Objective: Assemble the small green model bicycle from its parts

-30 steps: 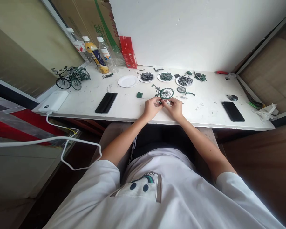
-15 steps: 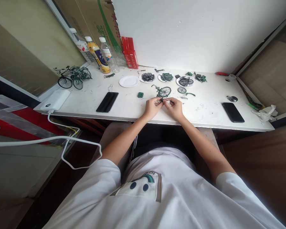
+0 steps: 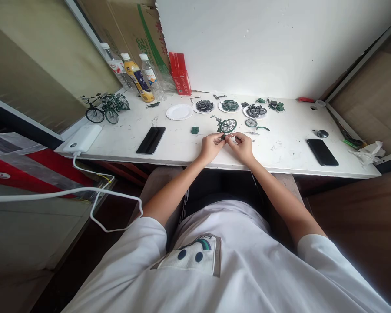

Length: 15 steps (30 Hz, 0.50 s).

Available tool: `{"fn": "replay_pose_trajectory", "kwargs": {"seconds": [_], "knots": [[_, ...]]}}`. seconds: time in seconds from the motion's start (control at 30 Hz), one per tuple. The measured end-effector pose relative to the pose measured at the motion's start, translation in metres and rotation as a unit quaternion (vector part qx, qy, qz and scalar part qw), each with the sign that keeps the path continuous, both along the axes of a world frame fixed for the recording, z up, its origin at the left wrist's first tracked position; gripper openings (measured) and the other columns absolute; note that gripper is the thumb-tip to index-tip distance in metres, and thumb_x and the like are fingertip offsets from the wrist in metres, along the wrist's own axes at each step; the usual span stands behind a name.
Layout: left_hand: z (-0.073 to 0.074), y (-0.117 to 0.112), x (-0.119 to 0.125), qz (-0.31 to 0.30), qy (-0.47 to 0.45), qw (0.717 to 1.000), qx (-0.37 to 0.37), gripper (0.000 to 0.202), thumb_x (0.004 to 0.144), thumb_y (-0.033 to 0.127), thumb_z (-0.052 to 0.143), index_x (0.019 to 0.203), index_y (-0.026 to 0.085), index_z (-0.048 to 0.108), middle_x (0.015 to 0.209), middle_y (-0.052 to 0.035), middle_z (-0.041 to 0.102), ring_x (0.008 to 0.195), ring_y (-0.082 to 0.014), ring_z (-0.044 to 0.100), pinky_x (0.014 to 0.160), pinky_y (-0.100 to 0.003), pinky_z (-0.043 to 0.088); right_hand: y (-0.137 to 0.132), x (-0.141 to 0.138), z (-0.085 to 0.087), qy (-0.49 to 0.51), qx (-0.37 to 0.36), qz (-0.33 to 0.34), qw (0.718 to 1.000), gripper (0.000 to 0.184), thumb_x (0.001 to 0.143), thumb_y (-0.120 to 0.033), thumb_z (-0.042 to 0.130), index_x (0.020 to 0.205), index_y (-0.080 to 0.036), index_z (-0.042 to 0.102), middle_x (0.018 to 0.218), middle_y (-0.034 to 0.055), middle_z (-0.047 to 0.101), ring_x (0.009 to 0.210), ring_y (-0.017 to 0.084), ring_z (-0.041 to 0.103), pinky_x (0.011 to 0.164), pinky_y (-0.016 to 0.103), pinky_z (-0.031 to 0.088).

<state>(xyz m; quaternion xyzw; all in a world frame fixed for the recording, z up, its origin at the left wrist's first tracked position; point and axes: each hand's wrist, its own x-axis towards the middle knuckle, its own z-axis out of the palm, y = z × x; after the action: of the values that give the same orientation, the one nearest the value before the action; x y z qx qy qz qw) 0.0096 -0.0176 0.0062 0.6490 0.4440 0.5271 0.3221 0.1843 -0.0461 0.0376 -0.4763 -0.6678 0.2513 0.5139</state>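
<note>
My left hand pinches a small dark green part between thumb and fingers, just above the table. Close against it, my right hand is closed on a thin tool with a slim shaft and a dark handle, which looks like a small screwdriver. The fingertips of both hands nearly touch, so the exact contact is hidden. Just beyond them lies a partly built green model bicycle with one wheel. A loose model wheel and a curved green piece lie to its right.
Paper plates hold black parts, green parts and wheels; another plate is bare. Model bicycles stand far left near bottles. Phones lie left and right. A power bank trails a cable.
The whole view has shifted slightly, with the table things appearing a little further right. Both hands stay together, still holding the small part and the tool.
</note>
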Motion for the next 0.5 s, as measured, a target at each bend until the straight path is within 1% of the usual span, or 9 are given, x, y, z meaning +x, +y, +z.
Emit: {"fn": "replay_pose_trajectory", "kwargs": {"seconds": [0.13, 0.27, 0.37, 0.5], "knots": [[-0.0028, 0.0023, -0.0004, -0.005, -0.016, 1.0, -0.002, 0.042, 0.086, 0.034, 0.086, 0.123, 0.014, 0.084, 0.114, -0.0147, 0.084, 0.083, -0.0181, 0.074, 0.079, -0.032, 0.061, 0.0028, 0.0001, -0.0036, 0.007, 0.017, 0.002, 1.0, 0.037, 0.095, -0.049, 0.074, 0.104, -0.015, 0.085, 0.095, 0.0075, 0.08, 0.066, 0.013, 0.04, 0.064, 0.031, 0.037], [-0.0024, 0.0028, -0.0001, -0.001, -0.024, 1.0, -0.003, 0.042, 0.084, 0.034, 0.088, 0.122, 0.015, 0.085, 0.114, -0.0139, 0.084, 0.083, -0.0178, 0.074, 0.079, -0.031, 0.06, 0.006, 0.0006, -0.0071, 0.01, 0.029, 0.003, 1.0, 0.045, 0.093, -0.06, 0.074, 0.102, -0.017, 0.085, 0.097, 0.0081, 0.082, 0.066, 0.014, 0.042, 0.063, 0.031, 0.039], [-0.0011, 0.0024, 0.0002, 0.003, -0.024, 1.0, -0.006, 0.041, 0.084, 0.033, 0.089, 0.121, 0.015, 0.086, 0.115, -0.0145, 0.084, 0.083, -0.0184, 0.074, 0.081, -0.033, 0.06, 0.0066, 0.001, -0.0076, 0.008, 0.034, 0.003, 0.999, 0.047, 0.093, -0.062, 0.075, 0.101, -0.017, 0.085, 0.091, 0.0073, 0.079, 0.064, 0.014, 0.041, 0.062, 0.031, 0.039], [0.0, 0.0019, 0.0002, 0.0, -0.023, 1.0, -0.008, 0.042, 0.083, 0.034, 0.09, 0.121, 0.016, 0.086, 0.119, -0.0146, 0.084, 0.083, -0.0186, 0.075, 0.082, -0.033, 0.061, 0.0058, 0.0013, -0.0068, 0.008, 0.04, 0.008, 0.999, 0.045, 0.093, -0.06, 0.075, 0.099, -0.016, 0.085, 0.081, 0.0048, 0.073, 0.062, 0.013, 0.039, 0.062, 0.031, 0.038]]}}
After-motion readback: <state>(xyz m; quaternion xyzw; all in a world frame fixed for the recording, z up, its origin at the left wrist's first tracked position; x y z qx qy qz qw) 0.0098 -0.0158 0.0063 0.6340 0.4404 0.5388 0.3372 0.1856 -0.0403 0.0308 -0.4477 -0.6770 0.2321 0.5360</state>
